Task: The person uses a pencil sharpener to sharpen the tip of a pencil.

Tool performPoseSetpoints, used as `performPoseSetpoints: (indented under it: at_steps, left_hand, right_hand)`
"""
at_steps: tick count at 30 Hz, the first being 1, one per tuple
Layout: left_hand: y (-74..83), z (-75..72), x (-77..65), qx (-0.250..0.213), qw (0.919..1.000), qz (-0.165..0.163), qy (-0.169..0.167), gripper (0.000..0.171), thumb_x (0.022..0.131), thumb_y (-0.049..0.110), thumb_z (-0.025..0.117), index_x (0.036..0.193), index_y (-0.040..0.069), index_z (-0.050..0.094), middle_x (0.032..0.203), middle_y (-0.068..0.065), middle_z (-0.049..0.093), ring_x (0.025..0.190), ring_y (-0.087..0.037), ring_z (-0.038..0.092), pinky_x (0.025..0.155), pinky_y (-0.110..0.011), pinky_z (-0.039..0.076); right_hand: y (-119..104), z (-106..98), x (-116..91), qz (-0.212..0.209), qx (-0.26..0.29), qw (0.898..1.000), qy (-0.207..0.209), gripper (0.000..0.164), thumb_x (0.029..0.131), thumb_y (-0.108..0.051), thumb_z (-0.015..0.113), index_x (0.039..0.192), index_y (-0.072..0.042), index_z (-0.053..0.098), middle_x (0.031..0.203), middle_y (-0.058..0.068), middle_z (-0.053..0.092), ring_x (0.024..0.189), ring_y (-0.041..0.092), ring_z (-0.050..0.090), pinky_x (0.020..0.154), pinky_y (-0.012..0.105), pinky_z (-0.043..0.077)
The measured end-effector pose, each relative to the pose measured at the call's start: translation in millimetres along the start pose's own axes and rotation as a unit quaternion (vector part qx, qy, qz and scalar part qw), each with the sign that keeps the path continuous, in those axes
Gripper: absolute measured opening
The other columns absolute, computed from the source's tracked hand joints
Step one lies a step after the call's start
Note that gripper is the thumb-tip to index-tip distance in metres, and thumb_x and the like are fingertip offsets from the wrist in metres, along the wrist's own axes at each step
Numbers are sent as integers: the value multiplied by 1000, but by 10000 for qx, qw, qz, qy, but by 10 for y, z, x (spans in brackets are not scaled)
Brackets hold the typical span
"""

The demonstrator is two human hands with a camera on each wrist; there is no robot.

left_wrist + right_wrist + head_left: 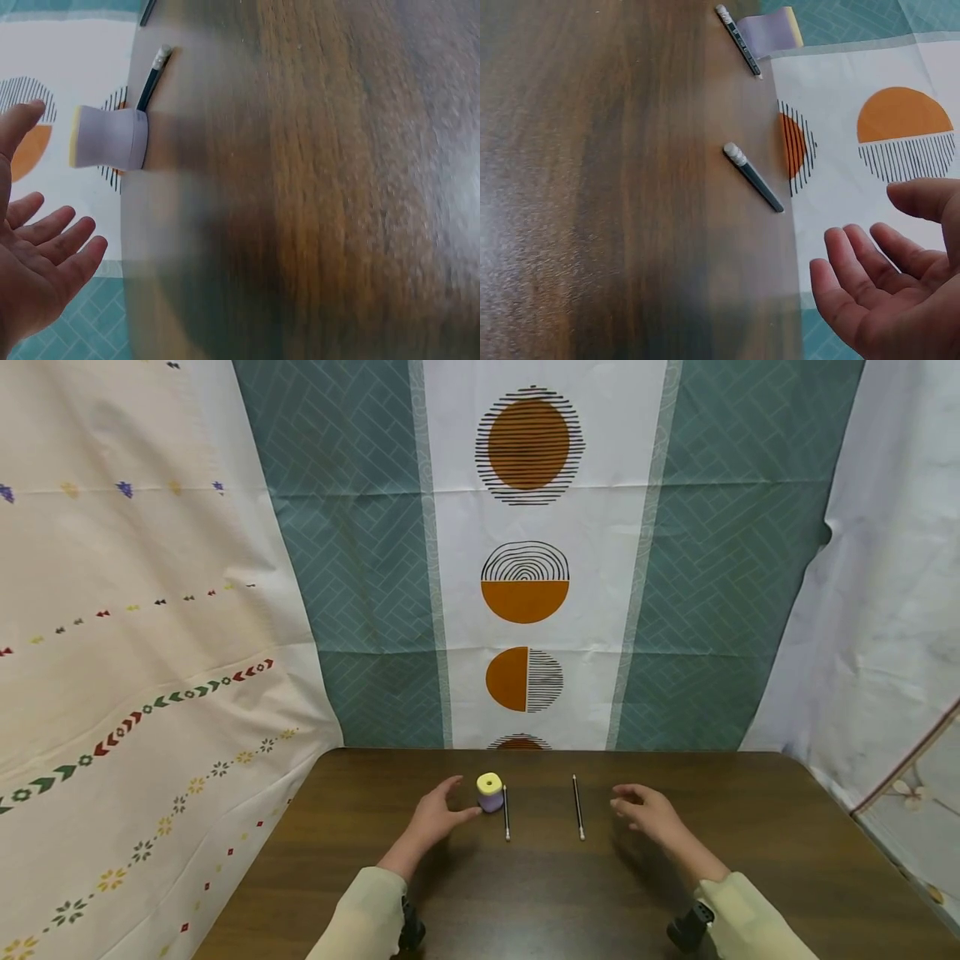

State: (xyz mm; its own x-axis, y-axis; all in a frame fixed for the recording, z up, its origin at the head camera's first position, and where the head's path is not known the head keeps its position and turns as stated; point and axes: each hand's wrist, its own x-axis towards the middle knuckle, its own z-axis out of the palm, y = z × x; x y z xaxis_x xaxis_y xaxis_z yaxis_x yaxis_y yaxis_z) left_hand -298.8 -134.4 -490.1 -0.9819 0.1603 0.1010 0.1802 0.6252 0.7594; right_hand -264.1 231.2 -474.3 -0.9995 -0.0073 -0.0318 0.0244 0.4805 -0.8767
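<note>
A small purple piece with a yellow top and a dark hole in it, like a pencil sharpener [490, 793], stands upright on the brown table [525, 902]. Close on its left is my left hand [435, 817], fingers relaxed and thumb spread, holding nothing; the left wrist view shows a gap between the fingers and the purple body [112, 139]. Just right of that piece lies a dark pencil [506, 814] with a white eraser end toward me. A second dark pencil [578, 808] lies farther right. Beyond it my right hand [651, 814] hovers with loosely bent fingers, nothing in them.
Behind the table's far edge hangs a green and white cloth [532, 527] with orange circle prints. A patterned cream cloth [150, 693] drapes along the left side, and a pale cloth [877, 652] hangs on the right. Both wrists wear dark devices.
</note>
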Motion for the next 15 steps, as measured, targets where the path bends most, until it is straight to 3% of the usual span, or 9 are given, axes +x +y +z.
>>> performPoseSetpoints:
  at_steps: [15]
  left_hand:
    - [-24, 135, 79, -271, 9996, -121, 24, 69, 88, 21, 81, 144, -5, 49, 145, -30, 56, 133, -48, 55, 110, -59, 46]
  right_hand:
    - [-33, 179, 99, 98, 222, 9997, -102, 43, 101, -11, 58, 134, 15, 52, 124, 33, 63, 103, 33, 69, 82, 44, 61]
